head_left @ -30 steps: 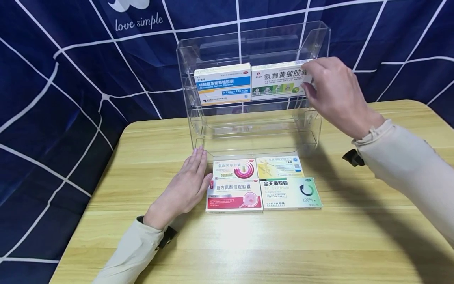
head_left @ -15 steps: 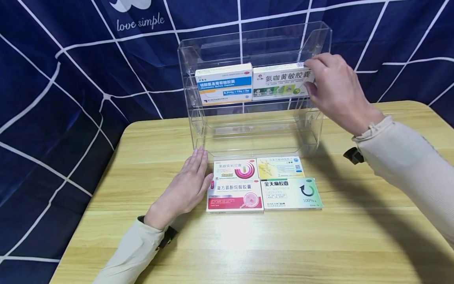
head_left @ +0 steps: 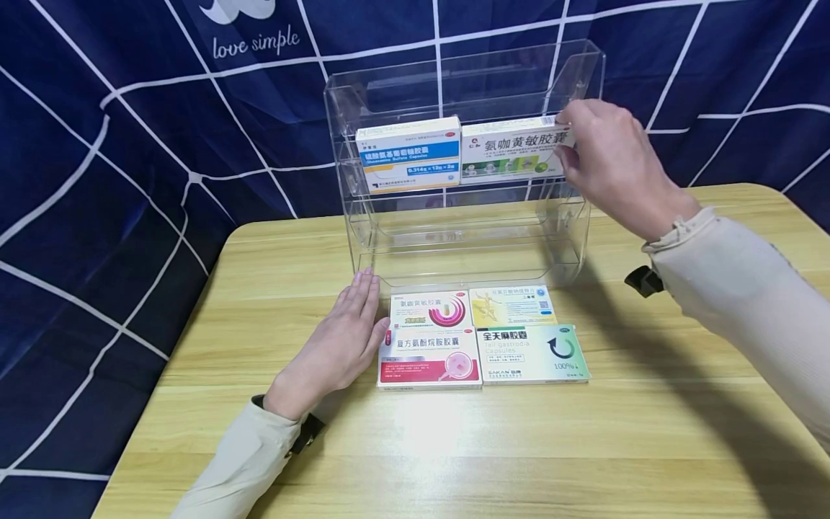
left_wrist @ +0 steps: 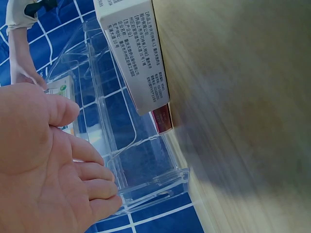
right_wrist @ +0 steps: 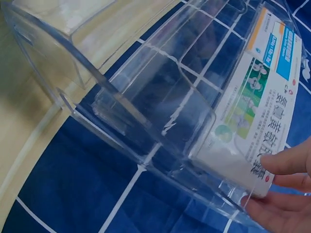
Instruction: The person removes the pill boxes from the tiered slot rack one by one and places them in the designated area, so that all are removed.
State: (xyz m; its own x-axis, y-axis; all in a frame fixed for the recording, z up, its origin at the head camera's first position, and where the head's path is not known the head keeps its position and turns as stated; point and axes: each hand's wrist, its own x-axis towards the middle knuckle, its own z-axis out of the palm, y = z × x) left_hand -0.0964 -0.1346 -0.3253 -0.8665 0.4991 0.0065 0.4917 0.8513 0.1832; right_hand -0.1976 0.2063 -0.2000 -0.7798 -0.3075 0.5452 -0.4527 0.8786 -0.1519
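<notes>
My right hand (head_left: 609, 166) pinches the right end of a white and green medicine box (head_left: 512, 155), thumb on its front face. That box stands in a tier of a clear acrylic rack (head_left: 467, 267), next to a blue and white medicine box (head_left: 410, 158). In the right wrist view, the thumb and fingers (right_wrist: 286, 162) are at the box's end, by the rack's side wall. My left hand (head_left: 337, 339) rests on the table with straight fingers, near the rack's front left corner and beside the pink medicine boxes. Its palm shows in the left wrist view, holding nothing.
On the wooden table (head_left: 428, 461) in front of the rack lie a pink and white box (head_left: 428, 310), a red and white box (head_left: 428, 360), a yellow box (head_left: 512, 306) and a green box (head_left: 532, 353). A blue checked cloth (head_left: 130, 180) hangs behind and at the left.
The right hand has shifted slightly, and the right end of the white and green box has come down a little. The left hand and the boxes on the table stay put.
</notes>
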